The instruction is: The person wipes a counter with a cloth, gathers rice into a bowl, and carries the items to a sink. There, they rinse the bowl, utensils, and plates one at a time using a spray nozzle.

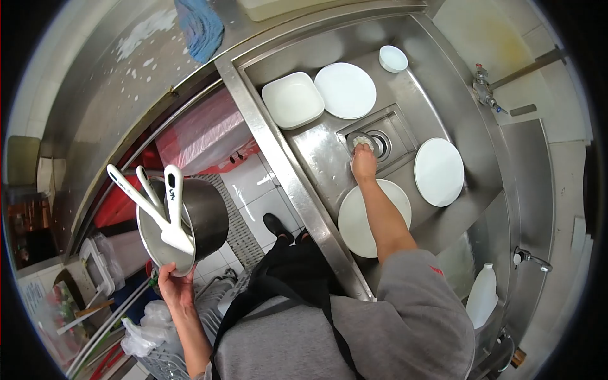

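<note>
My left hand (176, 286) grips the rim of a deep metal pot (212, 212), which is tilted and held out to the left of my body. Several white-handled spatulas (174, 209) stand inside it, their handles sticking out over the rim. Down in the sink, my right hand (363, 163) is closed at the drain (382, 144). Its fingers are on a small pale and greyish thing that I cannot make out. Beneath my right forearm lies a large white plate (354, 221).
The steel sink (304, 171) also holds a square white dish (293, 100), a round plate (345, 90), an oval plate (439, 172) and a small bowl (393, 59). A white jug (483, 294) stands at the right. A blue cloth (201, 31) lies on the wet counter.
</note>
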`<state>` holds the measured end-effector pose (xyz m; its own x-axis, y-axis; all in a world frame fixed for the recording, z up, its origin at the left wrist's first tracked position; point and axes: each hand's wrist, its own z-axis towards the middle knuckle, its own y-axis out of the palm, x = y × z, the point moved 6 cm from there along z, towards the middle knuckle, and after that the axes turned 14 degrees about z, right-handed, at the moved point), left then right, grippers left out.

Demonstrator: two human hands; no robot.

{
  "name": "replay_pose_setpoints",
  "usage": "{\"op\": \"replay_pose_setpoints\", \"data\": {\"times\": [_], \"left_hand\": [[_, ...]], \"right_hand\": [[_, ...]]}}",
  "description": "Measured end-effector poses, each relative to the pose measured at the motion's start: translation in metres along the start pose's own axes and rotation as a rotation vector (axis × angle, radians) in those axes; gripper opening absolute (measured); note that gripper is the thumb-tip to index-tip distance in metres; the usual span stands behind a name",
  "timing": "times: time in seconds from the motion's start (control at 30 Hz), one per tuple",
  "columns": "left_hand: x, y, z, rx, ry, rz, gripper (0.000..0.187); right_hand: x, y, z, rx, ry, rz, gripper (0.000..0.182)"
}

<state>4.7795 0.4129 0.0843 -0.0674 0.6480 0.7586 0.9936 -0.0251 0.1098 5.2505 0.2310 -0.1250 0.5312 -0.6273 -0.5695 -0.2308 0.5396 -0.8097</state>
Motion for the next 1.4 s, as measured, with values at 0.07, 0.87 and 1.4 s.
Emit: {"op": "replay_pose_setpoints", "data": {"times": [0.07,0.87,1.4], "left_hand": [[-0.001,-0.005,0.001,0.009,-0.015,0.015,0.047],[0.074,0.0,0.082,0.115,0.121,0.097,0.045],[0.094,0.092,0.096,-0.138,0.083,0.138,0.055]], "right_hand": [[-0.001,0.0,0.0,-0.095,0.045,-0.084,0.008],[-0.138,-0.343,0.464,0.848,-0.244,0.534,0.013],[-0.033,-0.277,0.276,0.151,0.209,1.342,0.009]]}}
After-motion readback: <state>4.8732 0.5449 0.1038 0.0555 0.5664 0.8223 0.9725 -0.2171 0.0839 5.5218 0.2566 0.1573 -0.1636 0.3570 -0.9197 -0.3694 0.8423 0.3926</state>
